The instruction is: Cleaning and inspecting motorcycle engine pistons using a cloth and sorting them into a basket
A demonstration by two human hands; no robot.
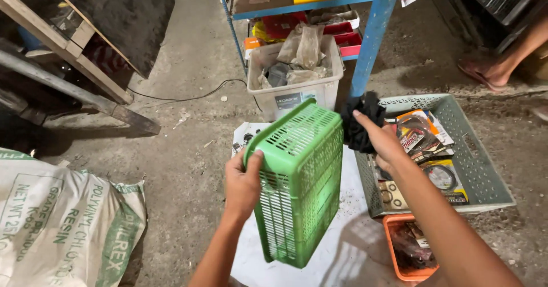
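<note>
**Green basket held up on edge, black rag at its top corner**

Lowest and closest on the left lies a white woven sack (63, 224) with green print, its left and bottom parts cut off by the frame; above it bare concrete floor (188, 138) runs open toward the back, crossed by a thin black cable (188, 97), with slanted wooden beams (74, 87) closing the far left edge; my left hand (242, 184) is closed on the left rim of the green slatted basket (297, 184), thumb over the edge, fingers hidden behind it; the basket is lifted clear of the ground and tilted, its base turned toward me, over a white sheet (342, 241) spread on the floor; small dark parts on that sheet are mostly hidden behind the basket and I cannot make them out; behind stands a clear plastic bin (294, 73) stuffed with crumpled bags, just left of a blue shelf post (374, 33); my right hand (385, 144) grips a black rag (361, 121) pressed against the basket's upper right corner; to the right sits a grey perforated tray (485, 167) of packaged parts, near the basket but apart from it; an orange tub (408, 253) below it is partly covered by my forearm; another person's sandalled foot (488, 70) shows at the upper right.
</note>
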